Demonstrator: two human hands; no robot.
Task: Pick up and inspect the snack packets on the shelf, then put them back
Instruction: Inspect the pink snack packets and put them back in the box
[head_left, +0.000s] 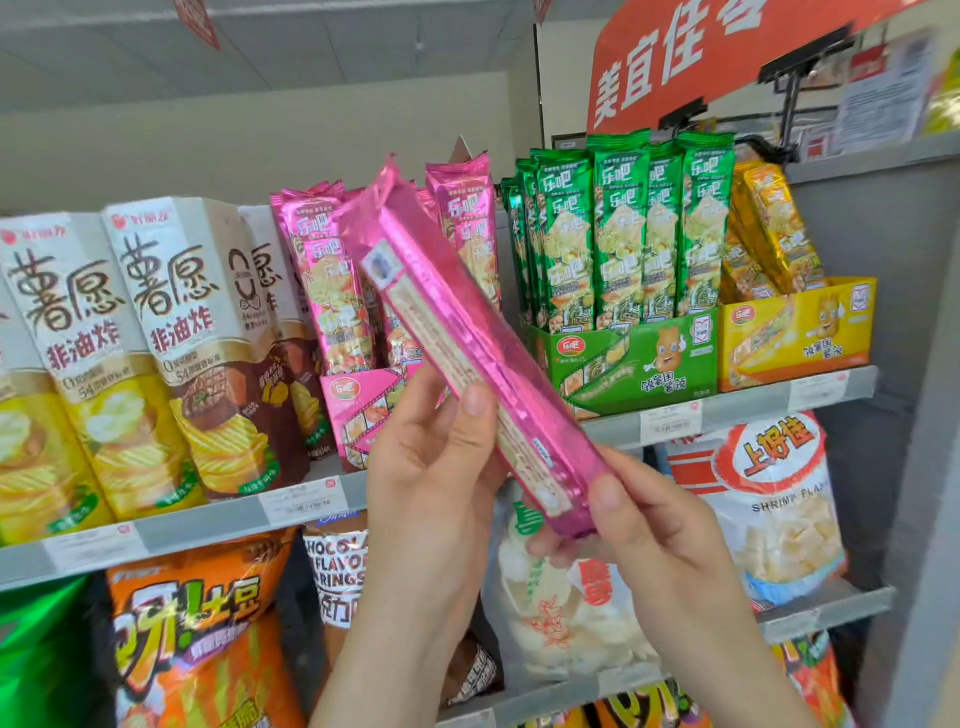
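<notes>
Both hands, left hand (431, 467) and right hand (639, 525), pinch the long, slippery-looking pink foil snack packet (457, 332); careless re-shelving could topple the pink packets in the pink cardboard display box (358, 410) at the metal shelf edge (208, 525).

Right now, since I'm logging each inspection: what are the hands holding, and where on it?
A pink snack packet, tilted: the left hand grips its middle, the right hand pinches its lower end.
</notes>
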